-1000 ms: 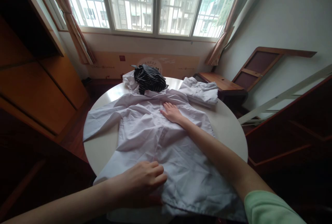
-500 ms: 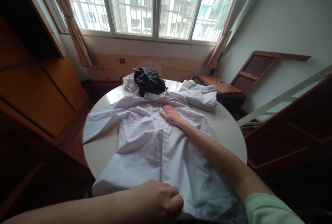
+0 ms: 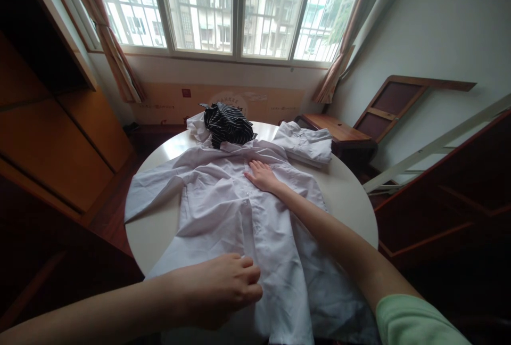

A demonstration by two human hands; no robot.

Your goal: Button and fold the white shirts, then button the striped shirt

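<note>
A white long-sleeved shirt point(image 3: 215, 201) lies spread front up, its collar at the far side and one sleeve stretched out to the left. Low on its front, my left hand point(image 3: 227, 284) is curled closed on the fabric near the button edge; the fingertips are hidden beneath it. My right hand point(image 3: 262, 175) rests flat with fingers stretched out on the upper chest, just below the collar. Wrinkles run across the shirt's left half. Beyond the collar sits a bunched black garment with white stripes point(image 3: 229, 124).
A round white table point(image 3: 353, 201) carries everything. A folded white garment point(image 3: 303, 142) lies at its back right, and more white cloth point(image 3: 197, 126) at the back left. A wooden desk point(image 3: 335, 128) stands behind on the right, below a barred window point(image 3: 235, 9).
My left hand has moved up and slightly left, drawing the shirt's lower front along, so the front edge now hangs in a separate fold. My right hand stays in place.
</note>
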